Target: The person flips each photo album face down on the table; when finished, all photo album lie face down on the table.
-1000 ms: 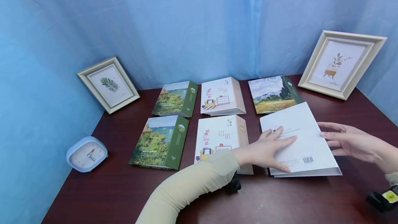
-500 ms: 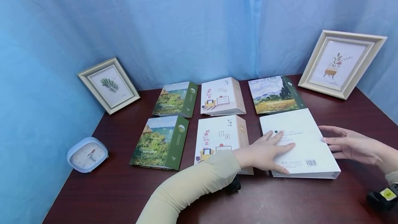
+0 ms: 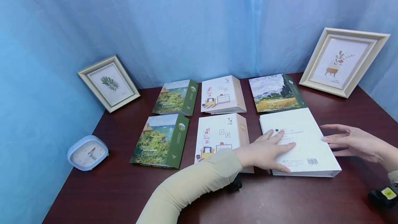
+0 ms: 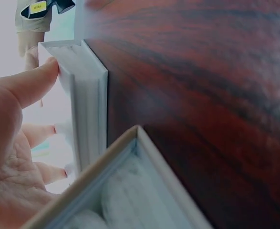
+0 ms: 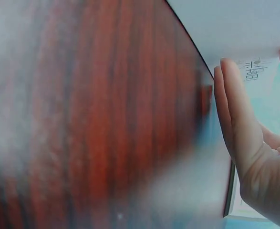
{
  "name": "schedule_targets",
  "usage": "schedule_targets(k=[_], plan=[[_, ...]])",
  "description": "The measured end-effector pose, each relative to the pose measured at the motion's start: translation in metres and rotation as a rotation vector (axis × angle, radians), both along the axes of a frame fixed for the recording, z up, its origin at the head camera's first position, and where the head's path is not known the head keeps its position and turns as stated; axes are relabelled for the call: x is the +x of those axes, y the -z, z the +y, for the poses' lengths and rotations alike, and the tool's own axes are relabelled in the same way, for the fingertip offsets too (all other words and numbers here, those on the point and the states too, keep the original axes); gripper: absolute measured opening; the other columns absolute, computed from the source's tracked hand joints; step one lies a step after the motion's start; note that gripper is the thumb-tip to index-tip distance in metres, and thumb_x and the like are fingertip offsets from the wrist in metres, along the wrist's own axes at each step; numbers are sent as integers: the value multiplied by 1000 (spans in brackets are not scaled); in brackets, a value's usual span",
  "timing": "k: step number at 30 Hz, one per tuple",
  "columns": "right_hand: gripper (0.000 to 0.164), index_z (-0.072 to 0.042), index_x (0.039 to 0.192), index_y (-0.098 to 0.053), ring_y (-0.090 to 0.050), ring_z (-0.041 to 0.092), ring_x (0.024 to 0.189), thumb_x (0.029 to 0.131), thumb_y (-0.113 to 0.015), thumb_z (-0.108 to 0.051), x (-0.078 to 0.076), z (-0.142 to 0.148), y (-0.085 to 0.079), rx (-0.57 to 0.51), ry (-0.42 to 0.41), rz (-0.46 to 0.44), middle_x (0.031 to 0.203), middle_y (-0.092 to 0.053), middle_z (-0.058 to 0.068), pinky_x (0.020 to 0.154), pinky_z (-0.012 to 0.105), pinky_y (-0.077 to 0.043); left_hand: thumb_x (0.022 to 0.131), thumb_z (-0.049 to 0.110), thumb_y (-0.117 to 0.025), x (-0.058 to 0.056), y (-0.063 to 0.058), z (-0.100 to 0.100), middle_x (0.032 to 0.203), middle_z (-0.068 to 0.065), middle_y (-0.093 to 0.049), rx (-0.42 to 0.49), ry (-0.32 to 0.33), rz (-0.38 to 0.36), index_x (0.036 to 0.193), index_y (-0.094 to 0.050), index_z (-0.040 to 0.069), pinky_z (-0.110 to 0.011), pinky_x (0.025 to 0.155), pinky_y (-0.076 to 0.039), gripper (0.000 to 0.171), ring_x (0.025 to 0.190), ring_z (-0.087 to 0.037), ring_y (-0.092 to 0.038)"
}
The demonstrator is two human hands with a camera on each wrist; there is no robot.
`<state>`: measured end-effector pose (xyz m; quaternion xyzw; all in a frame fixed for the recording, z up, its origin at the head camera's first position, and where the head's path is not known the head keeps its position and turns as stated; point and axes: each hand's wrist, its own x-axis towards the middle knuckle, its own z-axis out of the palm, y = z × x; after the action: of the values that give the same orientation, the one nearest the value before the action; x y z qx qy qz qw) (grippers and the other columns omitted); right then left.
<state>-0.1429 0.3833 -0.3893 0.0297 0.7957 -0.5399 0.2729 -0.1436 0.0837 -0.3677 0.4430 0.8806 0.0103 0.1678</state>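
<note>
A thick white album (image 3: 306, 151), barcode side up, lies at the front right of the table. My left hand (image 3: 264, 151) rests on its cover with fingers spread. In the left wrist view, the thumb of the left hand (image 4: 15, 129) lies at the cover's near edge, beside the page block (image 4: 89, 109). My right hand (image 3: 357, 142) is at the album's right side, its fingers nearly straight and the thumb touching the edge. In the right wrist view, straight fingers of the right hand (image 5: 249, 129) lie along the white spine (image 5: 235, 28), which bears printed characters.
Left of it lies a white album with a room drawing (image 3: 214, 130), partly under my left forearm. Beyond are a green photo album (image 3: 154, 137), a wheat-field album (image 3: 273, 92) and several others in two rows. A clock (image 3: 88, 153) and two picture frames (image 3: 113, 84) stand around them.
The white album has come down from a tilt to lie flatter, its far edge lower and nearer. Both hands have followed it slightly and kept their places on it.
</note>
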Motion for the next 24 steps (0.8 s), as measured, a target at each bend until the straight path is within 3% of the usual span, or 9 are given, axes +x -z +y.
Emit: schedule_targets(k=[6,10,14,18,21,24], plan=[[72,8,145,-10,-63,2,89,96,-56,-17,1,-5,-7,62,24,52,103,-63,-5,79,39,-56,89,62,-49,-3,-3,3,160,-1,-6,-29,31,31,150,-18,39,-29,119,-6,73,147,-20,-6],[78,11,145,-10,-62,0,86,94,-60,-22,-1,-12,-14,158,27,119,107,-62,1,78,38,-56,92,58,-47,-5,-10,2,157,2,-23,-13,49,36,149,-28,34,-25,118,-11,65,145,-12,-16],[70,7,143,-19,-61,-5,85,93,-61,-19,-5,-14,-21,161,44,204,100,-62,-11,75,32,-57,94,53,-49,-8,-22,-8,151,5,-35,77,11,7,147,-36,31,-23,116,-18,59,142,-9,-24],[41,-19,130,-37,-64,-3,86,96,-55,-7,-10,-12,-29,42,58,308,94,-63,-21,71,25,-57,96,47,-49,-14,-33,-27,154,-2,-31,201,-52,-16,147,-37,27,-26,116,-21,56,144,-15,-23],[37,-31,117,-39,-67,0,86,97,-49,-2,-10,-19,-38,-20,65,357,96,-65,-20,70,23,-56,96,41,-51,-18,-40,-43,155,-10,-28,299,-83,4,146,-39,22,-29,115,-23,55,143,-21,-25],[35,-33,115,-39,-66,-1,86,97,-51,-5,-9,-34,-48,-2,74,380,97,-64,-23,70,20,-55,96,38,-53,-22,-44,-60,154,-12,-28,392,-129,16,144,-42,19,-30,115,-25,53,142,-23,-28]])
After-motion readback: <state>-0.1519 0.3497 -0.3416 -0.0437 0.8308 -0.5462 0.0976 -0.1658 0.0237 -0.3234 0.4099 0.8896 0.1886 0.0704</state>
